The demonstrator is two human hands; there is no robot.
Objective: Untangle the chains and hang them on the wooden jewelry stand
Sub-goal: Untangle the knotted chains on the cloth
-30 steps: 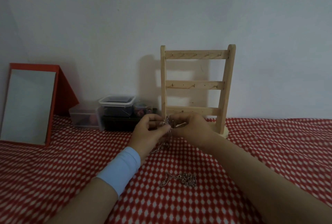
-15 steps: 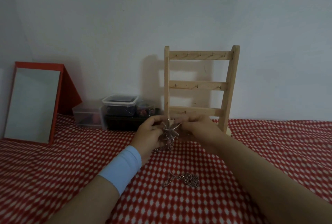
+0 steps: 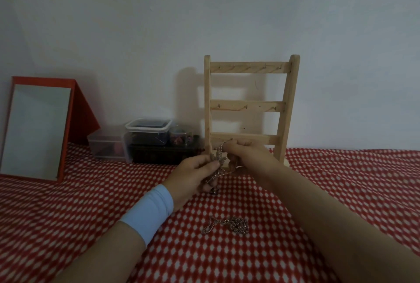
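A wooden jewelry stand (image 3: 248, 105) with three hooked rungs stands upright against the wall; no chain hangs on it. My left hand (image 3: 193, 174) and my right hand (image 3: 248, 154) are both pinched on a tangled bunch of silver chains (image 3: 218, 162), held just in front of the stand's lowest rung. Part of the bunch dangles below my left fingers. A second small heap of chain (image 3: 229, 227) lies on the red-and-white cloth (image 3: 68, 210) nearer to me, between my forearms.
A red-framed mirror (image 3: 36, 130) leans at the far left. Clear plastic boxes (image 3: 147, 131) and a dark box (image 3: 163, 153) sit by the wall, left of the stand. My left wrist wears a pale blue band (image 3: 147, 213).
My right hand has lifted its end of the chain bunch toward the lowest rung, while my left hand has dropped slightly. The view has shifted a little.
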